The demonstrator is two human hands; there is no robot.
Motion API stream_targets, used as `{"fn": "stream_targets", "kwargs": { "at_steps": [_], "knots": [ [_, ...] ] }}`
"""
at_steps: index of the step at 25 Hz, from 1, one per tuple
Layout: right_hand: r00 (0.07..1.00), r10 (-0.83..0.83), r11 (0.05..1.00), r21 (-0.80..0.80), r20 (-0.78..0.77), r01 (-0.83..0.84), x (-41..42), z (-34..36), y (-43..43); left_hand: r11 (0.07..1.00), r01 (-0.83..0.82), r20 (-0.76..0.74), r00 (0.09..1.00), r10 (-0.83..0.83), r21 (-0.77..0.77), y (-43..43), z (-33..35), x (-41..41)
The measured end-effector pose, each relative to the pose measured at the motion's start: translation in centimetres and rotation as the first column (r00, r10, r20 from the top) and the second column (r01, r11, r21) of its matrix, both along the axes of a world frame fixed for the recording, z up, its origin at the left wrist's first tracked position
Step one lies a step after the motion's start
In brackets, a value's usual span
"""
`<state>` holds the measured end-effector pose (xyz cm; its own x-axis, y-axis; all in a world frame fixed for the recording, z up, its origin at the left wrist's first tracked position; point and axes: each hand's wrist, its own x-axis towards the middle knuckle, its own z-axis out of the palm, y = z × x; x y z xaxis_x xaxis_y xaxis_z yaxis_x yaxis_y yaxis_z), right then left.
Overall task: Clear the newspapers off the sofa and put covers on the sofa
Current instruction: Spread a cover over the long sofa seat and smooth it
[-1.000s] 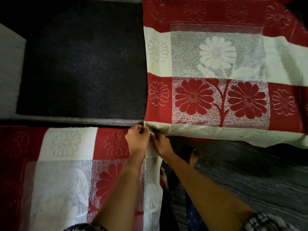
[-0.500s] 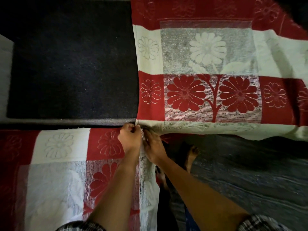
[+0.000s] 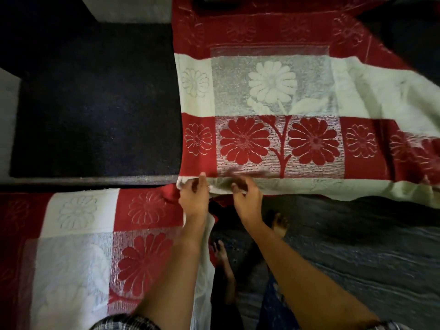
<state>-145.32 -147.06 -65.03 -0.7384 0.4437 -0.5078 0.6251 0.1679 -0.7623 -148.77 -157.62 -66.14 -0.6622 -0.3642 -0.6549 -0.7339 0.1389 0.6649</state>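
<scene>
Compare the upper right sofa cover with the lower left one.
The upper right cover is held at its white front edge by the left hand and right hand; the lower left cover is in neither hand. The upper right cover is rumpled at its right side; the lower left cover lies flat. Both have the same red and white flower pattern.

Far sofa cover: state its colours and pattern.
The far sofa cover has red and cream blocks with woven daisy-like flowers; the head view shows it best.

cushion [image 3: 95,103] bare lft, floor [image 3: 357,246] open rt
</scene>
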Motion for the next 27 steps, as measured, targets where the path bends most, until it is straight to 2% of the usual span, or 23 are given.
{"fn": "stream_targets", "kwargs": {
  "at_steps": [3,5,7,10,13,18,27],
  "knots": [
    [0.988,-0.155,0.985,-0.084,-0.013,0.154,-1.6,3.1,4.3,0.97,0.113,-0.045,0.993,-0.106,0.216,5.0,3.9,-0.7],
    [0.963,-0.268,0.931,-0.256,0.011,0.261,-2.4,4.9,8.0,0.943,0.132,-0.047,0.991,-0.123,0.305,8.9,6.4,-1.8],
    [0.961,-0.274,0.878,-0.399,0.034,0.265,-3.0,6.2,13.1,0.905,0.165,-0.031,0.985,-0.167,0.392,13.7,8.9,-3.2],
    [0.966,-0.259,0.838,-0.495,0.005,0.227,-2.9,8.1,22.5,0.842,0.252,-0.064,0.966,-0.252,0.477,23.1,13.0,-4.5],
    [0.933,-0.359,0.785,-0.532,0.025,0.316,-1.9,10.8,32.3,0.791,0.345,-0.094,0.933,-0.348,0.505,32.8,15.8,-4.0],
    [0.877,-0.473,0.741,-0.499,0.088,0.45,0.5,14.1,44.5,0.73,0.45,-0.109,0.879,-0.465,0.513,44.7,17.0,-1.6],
    [0.82,-0.557,0.681,-0.495,0.129,0.54,5.0,13.6,56.8,0.689,0.521,-0.041,0.811,-0.583,0.505,57.9,15.8,1.9]
  ]
}}
